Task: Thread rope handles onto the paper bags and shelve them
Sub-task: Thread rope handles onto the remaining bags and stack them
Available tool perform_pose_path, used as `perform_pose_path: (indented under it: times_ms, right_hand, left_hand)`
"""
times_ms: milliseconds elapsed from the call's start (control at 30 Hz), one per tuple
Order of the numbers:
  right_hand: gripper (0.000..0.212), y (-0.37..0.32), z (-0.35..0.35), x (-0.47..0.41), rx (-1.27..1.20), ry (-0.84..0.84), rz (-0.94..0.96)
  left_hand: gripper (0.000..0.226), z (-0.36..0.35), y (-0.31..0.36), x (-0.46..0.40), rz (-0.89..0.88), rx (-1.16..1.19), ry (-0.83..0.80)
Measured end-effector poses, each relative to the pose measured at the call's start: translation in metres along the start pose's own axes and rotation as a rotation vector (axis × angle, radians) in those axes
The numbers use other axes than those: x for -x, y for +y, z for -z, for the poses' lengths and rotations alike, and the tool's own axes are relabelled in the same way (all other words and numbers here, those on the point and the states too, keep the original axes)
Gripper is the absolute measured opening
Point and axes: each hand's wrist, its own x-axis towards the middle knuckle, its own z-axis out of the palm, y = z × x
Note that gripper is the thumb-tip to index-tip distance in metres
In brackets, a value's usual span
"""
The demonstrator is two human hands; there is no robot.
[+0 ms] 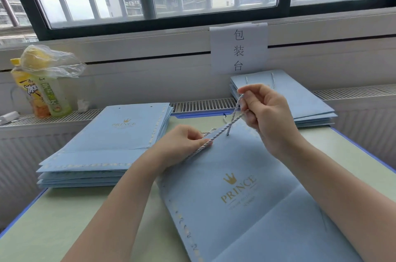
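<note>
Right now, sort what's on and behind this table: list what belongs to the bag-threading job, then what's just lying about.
Job things:
- flat light-blue paper bag being threaded
- twisted blue-white rope handle, pinched by left hand and right hand
- left stack of handle-less blue bags
- right stack of blue bags with handles

Lying about:
- yellow and green drink bottles
- crumpled clear plastic bag
- white paper sign

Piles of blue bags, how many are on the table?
2. One pile lies left of the hands, its bags without handles. The other pile sits far right by the window, with handles. A single bag lies under the hands.
</note>
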Motion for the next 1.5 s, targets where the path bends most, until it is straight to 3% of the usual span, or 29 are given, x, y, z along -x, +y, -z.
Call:
perform_pose_path:
  times_ms: [233, 333, 467, 567, 633, 900, 1033, 1100, 1233, 1300, 1400, 1433, 1500]
  right_hand:
    - [0.022, -0.008, 0.009, -0.006, -0.006, 0.265, 0.144]
    - [0.021, -0.013, 0.017, -0.01, -0.029, 0.364, 0.206]
    - [0.022, -0.018, 0.024, -0.014, -0.041, 0.411, 0.262]
    - [0.021, -0.018, 0.024, -0.014, -0.06, 0.41, 0.23]
    - [0.021, -0.018, 0.022, -0.013, -0.064, 0.387, 0.205]
    - [0.023, -0.012, 0.011, -0.008, -0.121, 0.182, 0.046]
    - [0.023, -0.003, 0.006, -0.007, -0.09, 0.106, -0.029]
    - [0.024, 0.001, 0.007, -0.008, 0.016, 0.1, -0.041]
    - [0.016, 0.006, 0.013, -0.012, 0.519, 0.233, 0.017]
    - [0.026, 0.014, 0.018, -0.015, 0.604, 0.284, -0.075]
    - [0.059, 0.02, 0.017, -0.017, 0.386, 0.186, -0.351]
    - [0.054, 0.023, 0.017, -0.017, 0.213, 0.146, -0.415]
    - [0.023, 0.023, 0.015, -0.015, -0.085, 0.1, -0.48]
  left_hand:
    - [0.023, 0.004, -0.005, -0.006, -0.046, -0.096, 0.199]
    - [0.025, 0.006, -0.007, -0.008, 0.013, 0.125, 0.259]
    - [0.029, 0.0, 0.001, -0.003, 0.141, 0.605, -0.006]
    - [0.034, -0.006, 0.002, 0.0, 0.173, 0.609, -0.202]
    - [0.032, -0.007, 0.001, 0.001, 0.157, 0.58, -0.204]
    - [0.028, 0.001, 0.001, -0.007, 0.005, 0.776, 0.33]
    - [0.027, 0.0, 0.0, -0.008, -0.048, 0.821, 0.442]
    - [0.027, 0.002, -0.002, -0.009, -0.072, 0.842, 0.489]
    - [0.024, 0.009, -0.009, -0.013, -0.06, 0.884, 0.712]
    - [0.024, 0.013, -0.011, -0.015, -0.059, 0.967, 0.78]
    - [0.019, 0.016, -0.011, -0.014, -0.088, 1.088, 0.765]
    - [0.018, 0.016, -0.011, -0.013, -0.095, 1.109, 0.741]
    - [0.017, 0.015, -0.009, -0.012, -0.101, 1.149, 0.693]
